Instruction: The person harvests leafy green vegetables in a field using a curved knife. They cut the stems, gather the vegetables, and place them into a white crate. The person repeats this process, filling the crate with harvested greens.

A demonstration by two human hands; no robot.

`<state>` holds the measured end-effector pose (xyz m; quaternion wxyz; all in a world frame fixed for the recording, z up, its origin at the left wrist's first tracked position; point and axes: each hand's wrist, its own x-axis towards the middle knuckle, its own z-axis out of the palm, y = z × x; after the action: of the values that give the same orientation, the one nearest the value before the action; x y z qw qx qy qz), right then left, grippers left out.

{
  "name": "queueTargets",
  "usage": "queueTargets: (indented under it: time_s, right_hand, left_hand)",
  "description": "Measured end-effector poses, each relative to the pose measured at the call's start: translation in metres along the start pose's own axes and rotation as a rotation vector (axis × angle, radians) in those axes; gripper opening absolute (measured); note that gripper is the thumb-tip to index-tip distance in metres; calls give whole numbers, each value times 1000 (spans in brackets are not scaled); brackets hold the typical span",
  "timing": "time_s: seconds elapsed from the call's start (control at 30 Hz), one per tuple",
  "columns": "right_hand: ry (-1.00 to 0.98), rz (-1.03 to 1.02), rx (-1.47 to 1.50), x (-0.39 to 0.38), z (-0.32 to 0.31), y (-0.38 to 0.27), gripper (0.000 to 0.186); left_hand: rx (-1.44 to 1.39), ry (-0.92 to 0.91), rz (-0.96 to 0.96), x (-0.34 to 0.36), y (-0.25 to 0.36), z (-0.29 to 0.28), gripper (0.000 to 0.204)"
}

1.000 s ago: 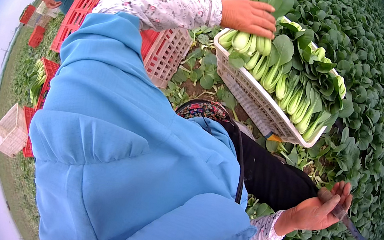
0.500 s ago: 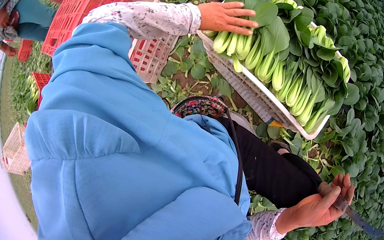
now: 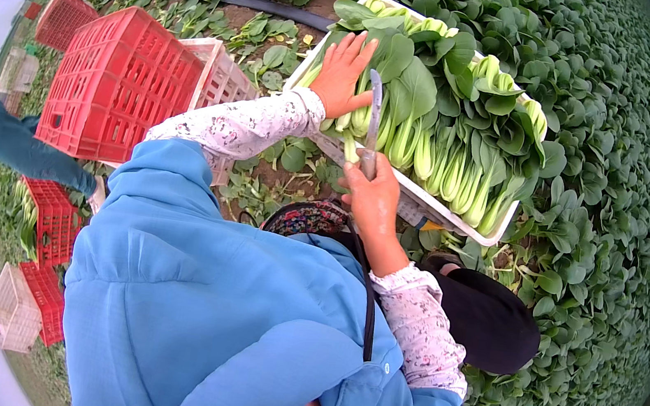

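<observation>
My left hand lies with fingers spread on the leaves at the left end of a white crate. Rows of green bok choy fill that crate, pale stalks toward me and dark leaves away. In front of the crate, my right hand grips a knife by its handle. Its slightly curved blade points away from me, over the bok choy and just right of my left hand. One stalk end sticks out beside the knife handle; whether my right fingers touch it I cannot tell.
Stacked red crates stand to the left, with a white crate against them. More red crates and another person are farther left. Growing leafy greens cover the right side. A dark hose runs behind.
My right hand has brought the knife from the lower right up to the crate's near left edge. My left hand stays on the bok choy leaves. The whole view has shifted.
</observation>
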<state>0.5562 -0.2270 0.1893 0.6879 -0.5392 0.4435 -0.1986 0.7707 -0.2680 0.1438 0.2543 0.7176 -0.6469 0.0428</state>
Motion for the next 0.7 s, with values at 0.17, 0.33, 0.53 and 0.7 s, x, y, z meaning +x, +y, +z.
queueTargets:
  time_s: [0.17, 0.33, 0.53, 0.7]
  right_hand:
    - [23, 209, 127, 25, 16, 20, 27]
    - [68, 177, 88, 38, 17, 33, 22]
    - [-5, 187, 188, 34, 7, 14, 20]
    - [-74, 165, 267, 38, 7, 9, 18]
  left_hand:
    - [-100, -55, 51, 3, -5, -5, 88]
    - [-192, -57, 52, 3, -8, -2, 87]
    - [-113, 70, 93, -9, -4, -30, 82]
    - [-248, 131, -96, -56, 16, -29, 82]
